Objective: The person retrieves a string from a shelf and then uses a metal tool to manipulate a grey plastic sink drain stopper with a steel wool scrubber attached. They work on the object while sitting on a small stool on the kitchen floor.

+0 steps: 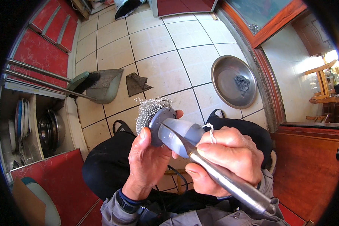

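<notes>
In front of my lap, my left hand (145,165) grips a pot scrubber by its grey-blue plastic disc, thumb on the near rim. Curly steel wool (148,113) bulges from the disc's far side, and a short translucent plastic handle (180,132) points right. A white string loop (211,132) shows at the handle's end. My right hand (233,156) is closed around a knife (235,180) with a round metal handle. Its narrow pointed blade crosses over the plastic handle, the tip near the disc. Whether the blade touches the plastic I cannot tell.
A steel basin (224,90) with a dark scouring pad (242,83) stands on the tiles at right. A grey rag (136,84) and a dustpan (108,88) with a brush lie ahead-left. Dishes (22,120) and pans (51,130) fill an open cabinet at left.
</notes>
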